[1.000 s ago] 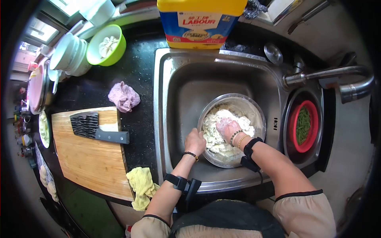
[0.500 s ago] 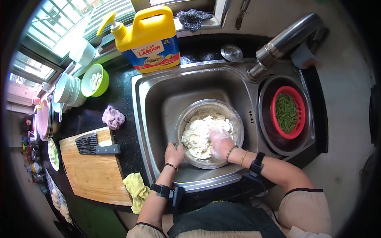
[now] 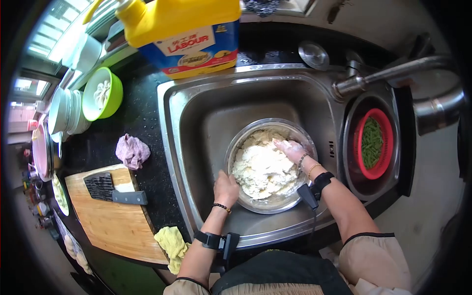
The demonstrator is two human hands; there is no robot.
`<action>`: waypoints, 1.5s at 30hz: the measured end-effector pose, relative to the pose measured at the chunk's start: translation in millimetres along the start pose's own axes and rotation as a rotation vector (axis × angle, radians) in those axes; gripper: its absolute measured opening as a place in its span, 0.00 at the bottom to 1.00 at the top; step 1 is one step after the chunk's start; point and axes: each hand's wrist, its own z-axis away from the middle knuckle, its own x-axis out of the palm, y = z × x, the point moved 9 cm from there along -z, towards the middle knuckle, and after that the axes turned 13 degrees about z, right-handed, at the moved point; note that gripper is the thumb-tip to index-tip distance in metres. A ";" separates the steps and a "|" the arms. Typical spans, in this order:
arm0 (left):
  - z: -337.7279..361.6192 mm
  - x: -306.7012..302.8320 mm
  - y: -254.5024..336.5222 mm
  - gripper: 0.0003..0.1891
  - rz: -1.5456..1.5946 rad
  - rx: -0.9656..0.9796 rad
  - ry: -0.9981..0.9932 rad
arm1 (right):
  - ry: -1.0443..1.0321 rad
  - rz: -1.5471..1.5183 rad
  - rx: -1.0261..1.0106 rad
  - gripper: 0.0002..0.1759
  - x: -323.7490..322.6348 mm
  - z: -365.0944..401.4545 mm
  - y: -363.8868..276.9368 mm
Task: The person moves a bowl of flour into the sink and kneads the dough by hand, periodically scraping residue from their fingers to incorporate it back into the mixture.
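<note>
A round metal bowl (image 3: 269, 208) sits inside the sink, holding a shaggy white flour dough (image 3: 259, 169). My left hand (image 3: 226, 190) grips the bowl's left rim, its fingers closed against the edge and partly hidden. At the right side of the bowl, my right hand (image 3: 292, 150) has flour-coated fingers curled onto the dough; the fingertips are partly lost in it. Both wrists wear beads and dark straps.
Around the bowl is the steel sink (image 3: 206, 118), with the faucet (image 3: 354, 86) at upper right. A red basket of green beans (image 3: 372, 142) stands to the right. On the left are a cutting board (image 3: 108, 216), cleaver (image 3: 115, 191), cloths and a yellow detergent jug (image 3: 187, 34).
My right hand has moved from the dough's lower middle to the bowl's upper right side. The dough looks more heaped together. My left hand stays at the rim; the head view has shifted.
</note>
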 end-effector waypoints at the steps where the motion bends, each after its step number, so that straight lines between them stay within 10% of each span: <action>1: -0.4 0.2 -0.6 0.14 -0.006 -0.020 -0.012 | -0.043 -0.037 -0.125 0.32 -5.2 5.9 -18.0; 11: -0.3 0.2 -0.4 0.14 -0.001 -0.019 -0.020 | 0.239 0.061 -0.089 0.37 -54.5 99.2 -118.0; 17: -0.7 2.1 -2.8 0.14 0.011 -0.043 -0.052 | 0.528 0.535 -0.571 0.34 -20.1 157.1 -151.7; 27: 1.5 -0.4 0.5 0.14 0.064 -0.115 -0.054 | 0.227 0.868 -0.857 0.18 32.7 152.8 -161.4; 45: 7.1 1.1 -0.2 0.13 0.036 -0.108 -0.059 | 0.351 0.796 -1.185 0.05 36.9 122.3 -170.0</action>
